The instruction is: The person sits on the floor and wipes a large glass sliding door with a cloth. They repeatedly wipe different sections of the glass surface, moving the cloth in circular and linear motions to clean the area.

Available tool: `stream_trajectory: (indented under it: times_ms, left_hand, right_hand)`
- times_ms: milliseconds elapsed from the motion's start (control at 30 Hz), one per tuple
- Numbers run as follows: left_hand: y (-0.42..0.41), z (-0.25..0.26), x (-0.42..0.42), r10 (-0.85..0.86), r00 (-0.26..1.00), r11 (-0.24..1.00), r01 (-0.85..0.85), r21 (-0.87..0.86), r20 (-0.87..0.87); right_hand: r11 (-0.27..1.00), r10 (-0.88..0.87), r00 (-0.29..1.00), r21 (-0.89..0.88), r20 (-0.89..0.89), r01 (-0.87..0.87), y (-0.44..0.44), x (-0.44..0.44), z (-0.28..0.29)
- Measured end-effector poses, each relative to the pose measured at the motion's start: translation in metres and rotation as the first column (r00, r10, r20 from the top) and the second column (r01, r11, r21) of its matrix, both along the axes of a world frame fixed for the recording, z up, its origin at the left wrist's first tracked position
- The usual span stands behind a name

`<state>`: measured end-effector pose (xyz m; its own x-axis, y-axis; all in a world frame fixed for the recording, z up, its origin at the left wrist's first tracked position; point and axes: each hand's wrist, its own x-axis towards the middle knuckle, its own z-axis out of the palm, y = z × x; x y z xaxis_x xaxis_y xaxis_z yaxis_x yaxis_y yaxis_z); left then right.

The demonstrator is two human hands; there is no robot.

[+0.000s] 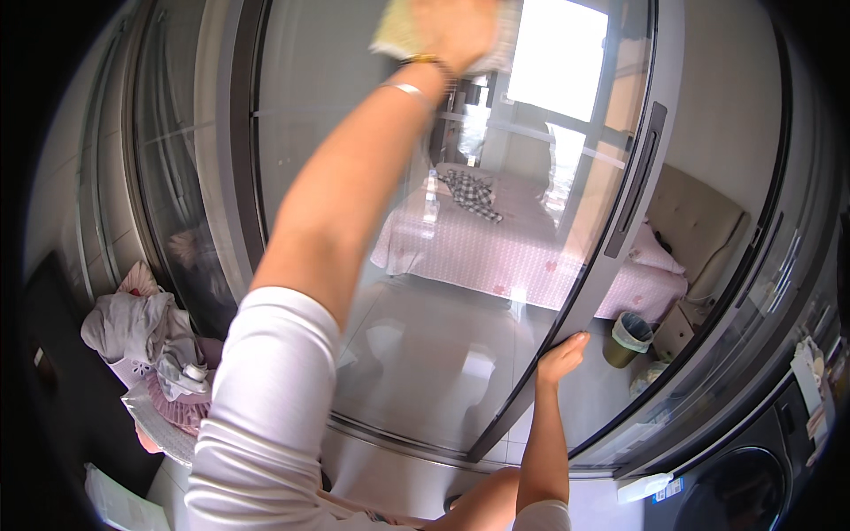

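High up in the head view, my left hand (pixel 455 30) presses a pale yellow cloth (pixel 396 30) on the glass pane (pixel 319 93) of a sliding door. This hand is slightly blurred, and the view's top edge cuts it off. A bracelet and a bangle circle the left wrist. Lower on the right, my right hand (pixel 562 358) grips the edge of the door's grey metal frame (pixel 576 310). A long recessed handle (pixel 636 179) sits higher on that frame. Bright window reflections cover part of the glass.
Behind the door are a bed (pixel 465 265) with a pink cover and a lined waste bin (pixel 627 340). A basket heaped with laundry (pixel 143 325) stands at left. On the right are a dark front-loading washing machine (pixel 730 484) and a white bottle (pixel 644 488).
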<state>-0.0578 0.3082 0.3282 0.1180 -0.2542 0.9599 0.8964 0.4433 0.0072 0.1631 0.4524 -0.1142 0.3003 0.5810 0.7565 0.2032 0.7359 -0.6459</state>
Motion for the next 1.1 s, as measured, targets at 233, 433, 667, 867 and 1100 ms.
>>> stream_trajectory:
  times_ms: [233,433,667,867,1100]
  left_hand:
    - [0.076,-0.096,0.124,-0.08,0.869,0.904,-0.144,-0.404,-0.489]
    - [0.062,-0.137,0.082,-0.395,0.747,0.747,-0.077,-0.661,-0.534]
    - [-0.039,-0.079,-0.03,-0.131,0.934,0.929,-0.002,-0.371,-0.333]
    - [-0.137,-0.117,-0.145,0.079,0.997,0.982,-0.079,-0.173,-0.005]
    - [-0.144,-0.086,-0.18,-0.042,0.985,0.993,0.022,0.115,0.169]
  right_hand:
    - [1.0,0.03,0.998,-0.003,-0.055,-0.031,-0.007,0.0,0.005]
    - [0.989,-0.027,1.0,0.143,-0.01,0.028,0.005,0.0,0.002]
    - [0.999,0.023,1.0,0.029,-0.002,-0.023,0.017,0.007,-0.009]
    - [0.999,0.041,0.998,-0.002,-0.045,-0.041,0.003,0.0,0.0]
    - [0.998,0.034,0.997,0.046,-0.071,-0.031,0.009,-0.012,-0.007]
